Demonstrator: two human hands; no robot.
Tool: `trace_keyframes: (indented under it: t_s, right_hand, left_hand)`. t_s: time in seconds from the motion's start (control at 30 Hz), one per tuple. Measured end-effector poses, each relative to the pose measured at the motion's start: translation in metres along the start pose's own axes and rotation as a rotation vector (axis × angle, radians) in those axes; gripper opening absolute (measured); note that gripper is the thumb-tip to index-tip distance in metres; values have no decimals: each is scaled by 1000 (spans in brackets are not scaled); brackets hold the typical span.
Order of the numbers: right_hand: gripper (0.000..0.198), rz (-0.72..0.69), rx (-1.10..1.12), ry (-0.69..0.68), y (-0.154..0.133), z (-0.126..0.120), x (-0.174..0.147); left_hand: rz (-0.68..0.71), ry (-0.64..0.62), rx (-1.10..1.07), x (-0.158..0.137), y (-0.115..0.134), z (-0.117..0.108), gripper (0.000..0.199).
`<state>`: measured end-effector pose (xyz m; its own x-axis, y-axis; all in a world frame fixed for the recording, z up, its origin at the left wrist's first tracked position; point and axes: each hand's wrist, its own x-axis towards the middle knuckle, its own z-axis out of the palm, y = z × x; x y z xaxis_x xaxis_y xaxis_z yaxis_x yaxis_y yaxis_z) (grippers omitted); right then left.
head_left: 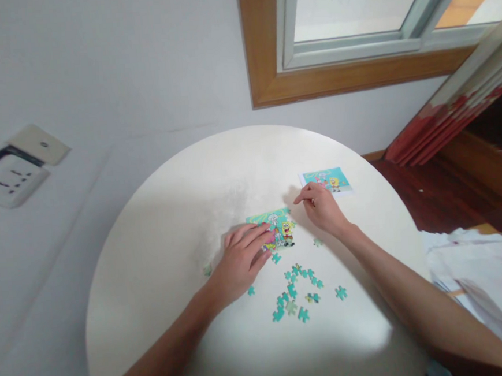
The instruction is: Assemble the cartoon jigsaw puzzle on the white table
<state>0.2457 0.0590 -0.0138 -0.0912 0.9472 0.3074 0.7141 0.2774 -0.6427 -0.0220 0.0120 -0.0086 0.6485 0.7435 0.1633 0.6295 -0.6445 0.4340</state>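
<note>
My left hand [241, 258] lies flat with fingers stretched over the left part of a partly joined jigsaw puzzle [287, 244], covering some of its cartoon picture. Just right of the puzzle's upper corner is my right hand [322, 208], fingers curled together and pointing left; whatever is in them, if anything, is hidden. A small teal jigsaw piece [276, 258] lies below the puzzle's lower edge. Nearer to me, several loose pieces [291, 291] are scattered on the table. Behind my right hand is a picture card [339, 176] with a similar cartoon scene.
The round white table [150, 230] stands against a wall with a socket [11, 178]. Single pieces lie apart at the left [207, 269] and right [341, 293]. A window [350, 6] and red-and-white curtain [445, 117] are beyond. White sheets or bags [488, 273] lie right of the table.
</note>
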Motion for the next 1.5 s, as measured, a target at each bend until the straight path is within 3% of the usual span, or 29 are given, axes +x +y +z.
trace_keyframes:
  t_s: [0.57,0.83,1.4,1.5]
  right_hand:
    - [38,-109,-17,-270,-16,2,-7]
    - [38,-83,29,-155,-13,1,-4]
    - [38,-74,-50,-315,-22,-1,-6]
    - [39,-61,-40,-253,-16,-2,-4]
  left_hand:
    - [15,72,-25,2,-2,-2,29]
    - [2,71,-30,4,-2,-5,29]
    - [23,104,-12,4,-8,-3,28]
    - [18,100,-13,5,-8,-3,28]
